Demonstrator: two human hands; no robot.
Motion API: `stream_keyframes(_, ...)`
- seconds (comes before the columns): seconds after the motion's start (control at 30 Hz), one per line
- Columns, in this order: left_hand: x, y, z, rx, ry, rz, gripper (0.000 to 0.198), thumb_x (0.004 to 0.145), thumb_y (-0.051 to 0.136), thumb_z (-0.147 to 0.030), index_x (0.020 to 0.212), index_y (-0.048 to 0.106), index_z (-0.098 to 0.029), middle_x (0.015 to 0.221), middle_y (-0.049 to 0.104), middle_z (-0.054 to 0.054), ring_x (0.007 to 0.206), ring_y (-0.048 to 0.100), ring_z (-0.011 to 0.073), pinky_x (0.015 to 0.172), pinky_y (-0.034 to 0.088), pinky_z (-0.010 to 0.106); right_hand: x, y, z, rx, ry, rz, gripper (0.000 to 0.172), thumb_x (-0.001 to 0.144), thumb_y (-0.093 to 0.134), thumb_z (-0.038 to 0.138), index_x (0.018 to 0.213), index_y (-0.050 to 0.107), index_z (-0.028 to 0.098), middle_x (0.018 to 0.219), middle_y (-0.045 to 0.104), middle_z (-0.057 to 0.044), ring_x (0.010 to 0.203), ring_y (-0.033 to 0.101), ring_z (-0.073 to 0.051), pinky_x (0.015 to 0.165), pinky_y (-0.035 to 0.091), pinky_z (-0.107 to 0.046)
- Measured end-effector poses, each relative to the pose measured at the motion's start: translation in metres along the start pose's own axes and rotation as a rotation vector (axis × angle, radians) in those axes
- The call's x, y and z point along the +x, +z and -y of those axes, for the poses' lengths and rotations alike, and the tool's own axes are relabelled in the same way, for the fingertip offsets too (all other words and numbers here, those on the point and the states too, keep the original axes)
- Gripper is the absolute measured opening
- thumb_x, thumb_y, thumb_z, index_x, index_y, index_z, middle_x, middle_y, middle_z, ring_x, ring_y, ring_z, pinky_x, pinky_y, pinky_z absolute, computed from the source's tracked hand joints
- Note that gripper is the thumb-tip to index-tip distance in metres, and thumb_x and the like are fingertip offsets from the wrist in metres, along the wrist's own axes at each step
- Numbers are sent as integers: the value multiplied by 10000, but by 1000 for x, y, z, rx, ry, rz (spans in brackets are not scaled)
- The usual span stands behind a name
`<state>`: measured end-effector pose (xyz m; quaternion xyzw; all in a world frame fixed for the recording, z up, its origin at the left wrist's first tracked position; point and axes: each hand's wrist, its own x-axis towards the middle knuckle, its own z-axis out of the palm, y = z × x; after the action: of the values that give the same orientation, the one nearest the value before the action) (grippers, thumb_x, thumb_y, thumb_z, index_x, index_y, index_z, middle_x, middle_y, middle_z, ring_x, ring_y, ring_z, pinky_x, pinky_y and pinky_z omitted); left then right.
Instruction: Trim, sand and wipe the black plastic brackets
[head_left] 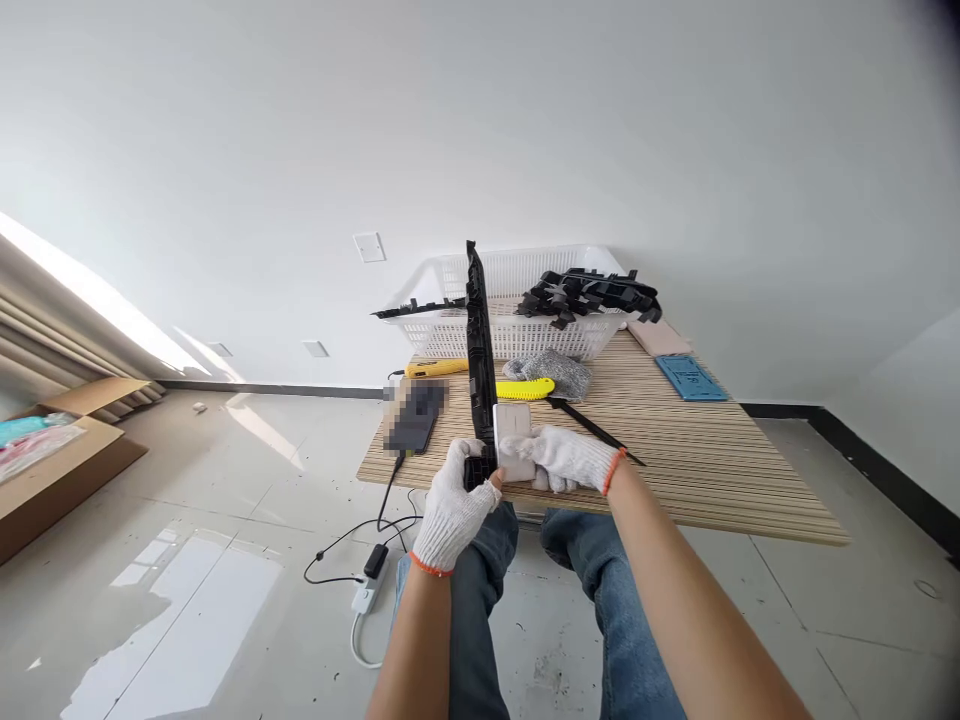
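Your left hand (457, 500), in a white knit glove, was closed tight around the lower end of the long black plastic strip (480, 340), which stood upright at the near edge of the table (712, 470). Your right hand (564, 458), gloved too, gripped a small white block (514, 440) and held it flat against the strip's right side, just above your left thumb. Just behind lay a yellow knife (525, 389), a thin black rod (596, 430) and a grey cloth (559, 368). A phone (415, 415) lay left of the strip. Farther back stood a white basket (510, 265) holding a pile of black parts (592, 293), with a blue mat (690, 378) to its right.
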<state>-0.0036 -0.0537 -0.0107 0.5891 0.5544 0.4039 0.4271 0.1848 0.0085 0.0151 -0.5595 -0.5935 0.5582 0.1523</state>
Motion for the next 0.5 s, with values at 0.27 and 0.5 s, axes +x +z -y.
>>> stream_keyframes(0.27,1,1,5,-28,93,10,361,829,688,-516,981,555,-217,631,546,-62,533,516,109,579,443,242,-11,13,4,179,45,-111,429,865,710,594,862,577,185,493,478,71,365,383,-54,354,286,-176)
stream_keyframes(0.5,3,0,13,-56,112,-19,397,814,702,-551,984,583,-212,690,576,-31,613,543,132,605,455,252,-10,7,-1,124,78,60,449,749,819,567,808,589,186,446,429,82,349,293,-46,342,190,-202)
